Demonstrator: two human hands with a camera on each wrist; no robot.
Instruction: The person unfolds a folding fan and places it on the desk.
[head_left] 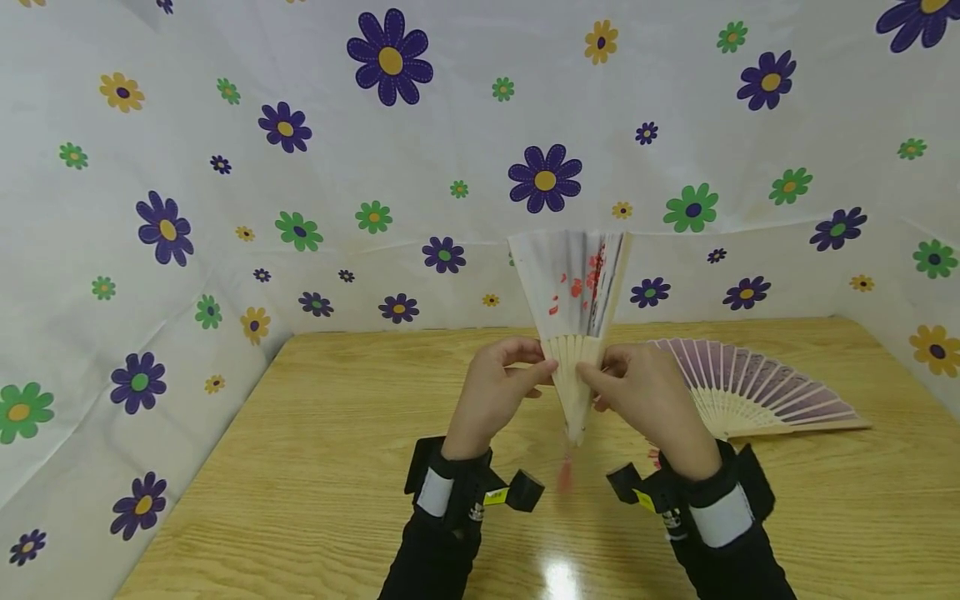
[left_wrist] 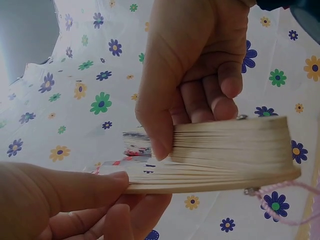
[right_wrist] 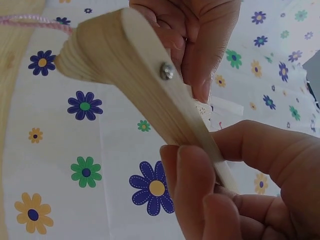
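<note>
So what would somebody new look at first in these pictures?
Probably the white fan with red blossoms, partly open and held upright between the left hand and the right hand. Next might be the purple fan, spread wide on the table, partly behind the right hand. The white cloth behind, with its purple, green and yellow flowers, catches the eye too.

White fan (head_left: 551, 262) shows red blossoms (head_left: 576, 288) and pink tassel (head_left: 565, 477); purple fan (head_left: 780, 379) has pale ribs (head_left: 733, 412); white cloth (head_left: 465, 137) bears purple, green, yellow flowers (head_left: 545, 179)
</note>
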